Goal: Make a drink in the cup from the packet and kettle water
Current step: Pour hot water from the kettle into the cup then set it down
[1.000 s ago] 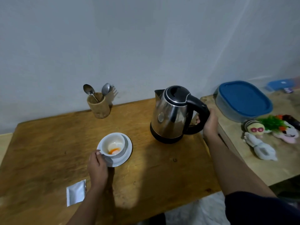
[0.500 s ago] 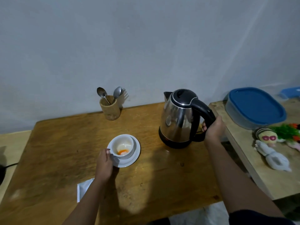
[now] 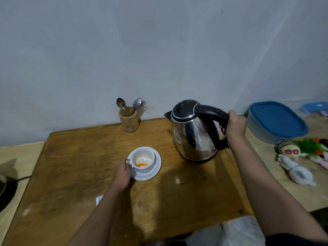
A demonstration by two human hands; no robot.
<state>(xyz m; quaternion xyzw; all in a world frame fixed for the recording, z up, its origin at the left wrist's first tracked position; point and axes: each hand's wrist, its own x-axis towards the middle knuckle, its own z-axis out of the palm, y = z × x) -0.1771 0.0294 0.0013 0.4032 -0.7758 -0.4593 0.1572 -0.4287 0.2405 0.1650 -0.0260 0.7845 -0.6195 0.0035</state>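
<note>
No writing on anything is readable. Your white cup (image 3: 144, 161) sits on its saucer (image 3: 156, 172) mid-table, orange powder at the bottom. Your left hand (image 3: 122, 173) pinches the cup's handle at its 9 o'clock. Your right hand (image 3: 234, 126) is wrapped tight on the steel kettle (image 3: 192, 135) handle, at the cup's 2 o'clock.

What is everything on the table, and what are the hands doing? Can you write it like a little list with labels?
left hand: holding the cup's handle
right hand: gripping the kettle's black handle
kettle: steel, lid shut, tilted, spout toward the cup
cup: white, on a saucer, orange powder inside
packet: white, mostly hidden behind the left arm
spoon holder: wooden, at the wall, with spoons and a fork
table: brown wood
</note>
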